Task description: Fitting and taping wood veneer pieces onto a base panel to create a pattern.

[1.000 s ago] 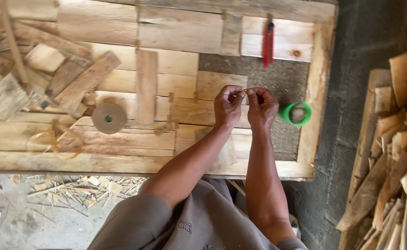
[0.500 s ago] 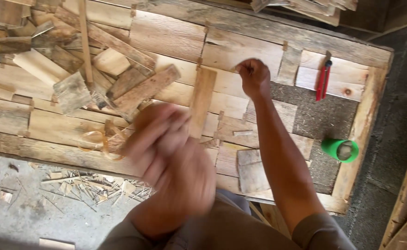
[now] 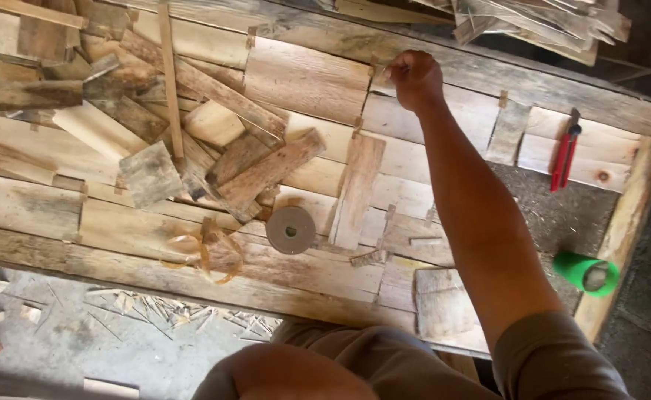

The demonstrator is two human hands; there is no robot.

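Observation:
My right hand (image 3: 414, 78) reaches to the far side of a work table made of flat wooden boards (image 3: 307, 81). Its fingers are pinched together at the corner where two boards meet; anything between them is too small to see. My right forearm runs down across the boards toward me. My left hand is out of view; only a rounded bit of arm or knee (image 3: 288, 370) shows at the bottom edge. A brown tape roll (image 3: 290, 230) lies flat near the table's front, left of my arm, beside a narrow plank (image 3: 356, 189).
A pile of wood offcuts (image 3: 170, 141) covers the left of the table. Loose curls of clear tape (image 3: 203, 252) lie near the front edge. A red-handled tool (image 3: 565, 157) and a green roll (image 3: 586, 272) sit at the right. Splinters (image 3: 155, 307) litter the floor.
Both hands were together near the green roll. My right hand has reached to the far boards, my left hand swept back out of sight, and the camera shifted left.

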